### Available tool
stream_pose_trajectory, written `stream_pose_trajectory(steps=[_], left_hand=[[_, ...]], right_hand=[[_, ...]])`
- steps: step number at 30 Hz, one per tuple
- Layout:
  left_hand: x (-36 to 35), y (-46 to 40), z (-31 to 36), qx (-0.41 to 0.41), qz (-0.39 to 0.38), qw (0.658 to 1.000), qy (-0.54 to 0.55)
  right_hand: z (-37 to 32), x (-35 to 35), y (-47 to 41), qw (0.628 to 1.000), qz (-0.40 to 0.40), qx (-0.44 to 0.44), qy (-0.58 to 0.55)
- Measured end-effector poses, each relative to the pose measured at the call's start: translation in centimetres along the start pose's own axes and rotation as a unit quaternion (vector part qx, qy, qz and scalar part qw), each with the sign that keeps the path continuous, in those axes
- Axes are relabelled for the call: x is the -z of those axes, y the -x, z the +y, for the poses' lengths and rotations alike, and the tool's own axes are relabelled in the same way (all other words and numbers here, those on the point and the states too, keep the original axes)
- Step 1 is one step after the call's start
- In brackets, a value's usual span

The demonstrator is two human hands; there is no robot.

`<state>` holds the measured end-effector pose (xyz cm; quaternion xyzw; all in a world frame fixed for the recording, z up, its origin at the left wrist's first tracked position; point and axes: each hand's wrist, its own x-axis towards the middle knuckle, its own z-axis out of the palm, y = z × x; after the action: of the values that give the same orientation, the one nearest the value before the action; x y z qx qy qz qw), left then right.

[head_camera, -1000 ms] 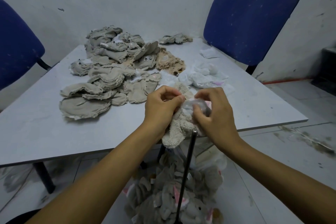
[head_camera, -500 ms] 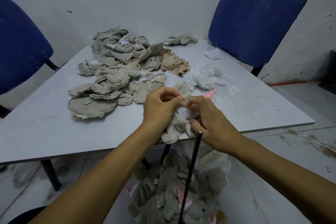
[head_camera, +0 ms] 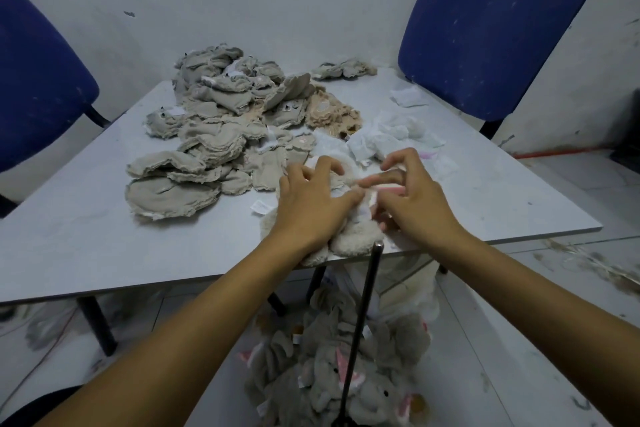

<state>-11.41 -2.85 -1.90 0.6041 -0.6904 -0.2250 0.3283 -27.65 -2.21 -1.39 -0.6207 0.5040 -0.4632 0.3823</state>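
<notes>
A cream fleece toy skin [head_camera: 353, 239] lies at the front edge of the grey table [head_camera: 69, 236], partly hanging over it. My left hand [head_camera: 315, 198] rests on top of it with fingers spread and pinches white fabric at its thumb. My right hand [head_camera: 408, 198] is beside it, thumb and forefinger pinching a pink and white piece [head_camera: 388, 189] of the same toy. Most of the toy is hidden under both hands.
A heap of grey-beige fabric skins [head_camera: 221, 128] covers the table's middle and back. White fabric pieces [head_camera: 391, 139] lie to its right. Blue chairs [head_camera: 491, 24] stand behind and left. A black rod [head_camera: 363, 315] rises from a pile of grey plush toys [head_camera: 343, 378] on the floor.
Both hands lowered the cream toy skin from mid-air onto the table's front edge and moved forward. The left hand's fingers have spread out over it.
</notes>
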Motion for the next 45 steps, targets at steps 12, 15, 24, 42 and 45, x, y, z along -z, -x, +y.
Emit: stream_pose_trajectory(steps=[12,15,24,42,45], left_hand=[[1.5,-0.2,0.3,-0.014,0.06,0.98,0.189],[1.1,0.0,0.6,-0.035,-0.015,0.984,0.176],[0.7,0.1,0.4,-0.049,0.081,0.987,0.13],[1.2,0.4,0.2,-0.015,0.082,0.983,0.164],[1.1,0.4,0.1,-0.036,0.069,0.987,0.144]], right_hand=[[-0.8,-0.5,-0.4,0.988,-0.147,-0.045,0.029],[-0.7,-0.7,0.1,0.992,-0.119,-0.047,-0.015],[-1.3,-1.2,1.2,0.993,-0.109,0.002,-0.042],[-1.3,-2.3,2.3,0.989,-0.11,0.076,-0.065],[-1.4,-2.3,2.0,0.991,-0.101,0.054,-0.071]])
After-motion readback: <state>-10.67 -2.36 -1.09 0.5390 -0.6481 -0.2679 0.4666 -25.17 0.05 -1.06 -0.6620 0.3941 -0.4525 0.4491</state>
